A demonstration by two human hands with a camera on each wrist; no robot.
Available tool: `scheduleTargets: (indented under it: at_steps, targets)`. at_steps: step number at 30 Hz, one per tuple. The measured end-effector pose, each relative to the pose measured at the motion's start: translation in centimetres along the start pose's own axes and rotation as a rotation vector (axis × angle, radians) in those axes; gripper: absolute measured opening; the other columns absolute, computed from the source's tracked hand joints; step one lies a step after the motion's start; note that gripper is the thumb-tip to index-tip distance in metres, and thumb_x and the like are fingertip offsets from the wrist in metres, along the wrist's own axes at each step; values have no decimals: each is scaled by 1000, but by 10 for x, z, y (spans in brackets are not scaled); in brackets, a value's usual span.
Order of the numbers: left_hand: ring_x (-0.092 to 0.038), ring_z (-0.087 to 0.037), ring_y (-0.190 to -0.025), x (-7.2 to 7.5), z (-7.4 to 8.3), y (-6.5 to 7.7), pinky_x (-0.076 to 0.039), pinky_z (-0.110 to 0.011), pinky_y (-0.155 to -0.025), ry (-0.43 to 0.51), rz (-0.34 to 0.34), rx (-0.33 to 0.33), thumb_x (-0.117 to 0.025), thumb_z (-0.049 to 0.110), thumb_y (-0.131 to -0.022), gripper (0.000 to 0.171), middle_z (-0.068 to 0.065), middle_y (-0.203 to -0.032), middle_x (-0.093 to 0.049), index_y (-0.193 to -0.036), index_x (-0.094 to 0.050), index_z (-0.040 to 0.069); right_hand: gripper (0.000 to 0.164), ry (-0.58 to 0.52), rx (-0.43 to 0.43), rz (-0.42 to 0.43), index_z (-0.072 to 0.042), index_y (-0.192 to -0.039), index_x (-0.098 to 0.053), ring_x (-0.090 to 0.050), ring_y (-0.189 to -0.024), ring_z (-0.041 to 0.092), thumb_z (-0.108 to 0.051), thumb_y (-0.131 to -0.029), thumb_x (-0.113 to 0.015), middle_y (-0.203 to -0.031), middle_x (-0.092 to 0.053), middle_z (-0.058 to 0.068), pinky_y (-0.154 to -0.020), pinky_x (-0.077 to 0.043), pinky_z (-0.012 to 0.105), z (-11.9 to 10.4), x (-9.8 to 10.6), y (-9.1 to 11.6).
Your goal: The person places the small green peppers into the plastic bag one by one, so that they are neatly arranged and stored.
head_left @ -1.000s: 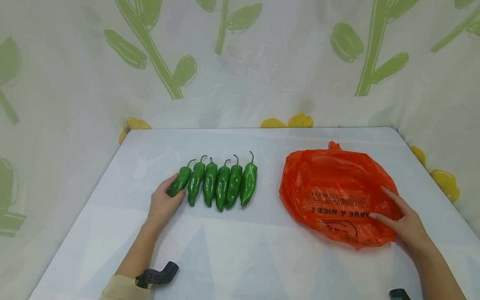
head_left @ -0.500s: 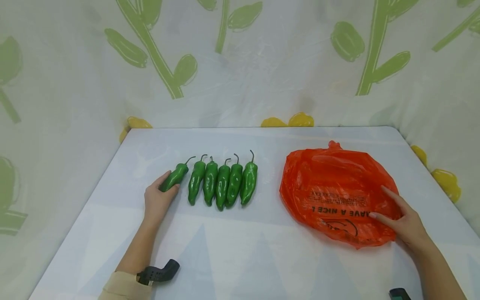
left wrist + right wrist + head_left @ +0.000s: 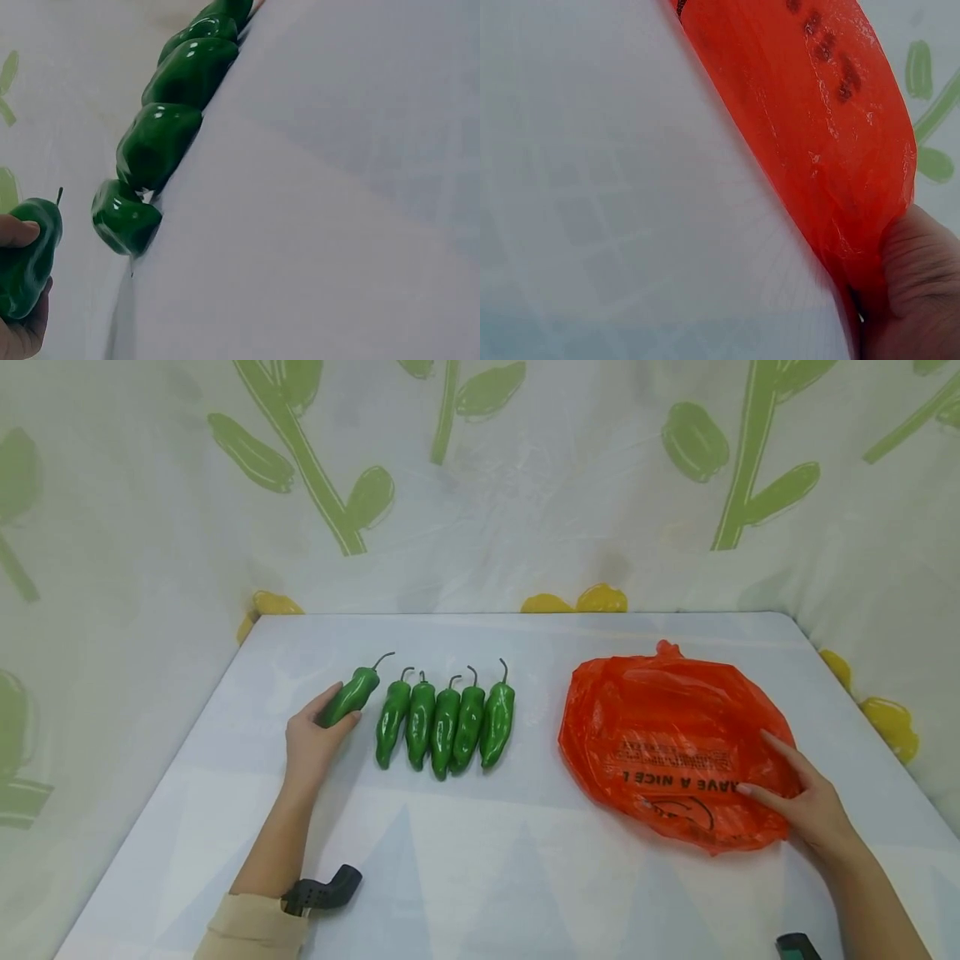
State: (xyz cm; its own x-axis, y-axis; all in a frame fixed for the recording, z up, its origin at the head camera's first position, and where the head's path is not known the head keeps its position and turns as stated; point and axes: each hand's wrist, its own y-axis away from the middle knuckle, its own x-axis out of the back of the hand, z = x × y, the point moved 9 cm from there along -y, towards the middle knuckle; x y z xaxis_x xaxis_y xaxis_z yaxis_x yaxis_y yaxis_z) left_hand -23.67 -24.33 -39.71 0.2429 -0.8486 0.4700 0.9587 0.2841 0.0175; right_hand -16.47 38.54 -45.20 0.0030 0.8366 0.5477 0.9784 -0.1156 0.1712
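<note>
My left hand [image 3: 311, 745] grips a shiny green pepper [image 3: 354, 692], fingers on one side and thumb on the other, its curved stem pointing away. In the left wrist view this pepper [image 3: 30, 255] is held above the table, at the left edge. Just right of it, several similar green peppers [image 3: 445, 727] lie side by side in a row. On the right, a red plastic bag [image 3: 660, 710] with black print lies spread out. My right hand [image 3: 817, 810] rests at its near right edge, with thumb and a finger stretched apart over the film; the other fingers are hidden.
The white table [image 3: 480, 877] bears a pale blue triangle pattern. Behind it hangs a pale cloth [image 3: 570, 502] printed with green leaves and yellow shapes. A dark wrist device [image 3: 326, 891] sits on the left forearm.
My left hand has drawn the leftmost pepper away from the row, first leftward, then raised it slightly away from me. My right hand and the plastic bag stay in place.
</note>
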Motion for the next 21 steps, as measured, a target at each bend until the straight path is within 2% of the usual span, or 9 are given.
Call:
scheduleTargets:
  at_steps: [4, 9, 14, 21]
  targets:
    - [-37, -31, -134, -2, 7, -1, -33, -45, -108, -3, -21, -4, -66, 17, -87, 58, -12, -146, -42, -141, -46, 13, 80, 1, -9, -6, -43, -149, -11, 0, -144, 34, -34, -89, -64, -160, 0, -2, -69, -43, 3, 1, 0, -1]
    - [-40, -29, -132, -6, 20, 0, -35, -44, -107, 18, -36, -42, -67, 17, -87, 57, -11, -144, -44, -140, -47, 13, 80, -50, -3, -15, -43, -149, -12, -1, -145, 31, -31, -90, -64, -160, -1, -7, -70, -42, 2, 2, -2, 0]
    - [-44, -28, -128, -15, 34, 0, -38, -43, -104, 62, -65, -69, -68, 17, -87, 57, -10, -143, -46, -140, -48, 12, 80, -61, 10, -11, -42, -149, -13, -5, -144, 31, -29, -90, -65, -160, -3, -7, -71, -43, 2, 1, -2, 0]
    - [-44, -27, -127, -30, 49, -1, -40, -42, -103, 106, -96, -91, -68, 14, -86, 56, -9, -143, -46, -139, -49, 15, 80, -43, 9, -13, -42, -150, -12, -3, -143, 33, -31, -90, -64, -160, -2, -5, -71, -42, 2, 1, -1, 0]
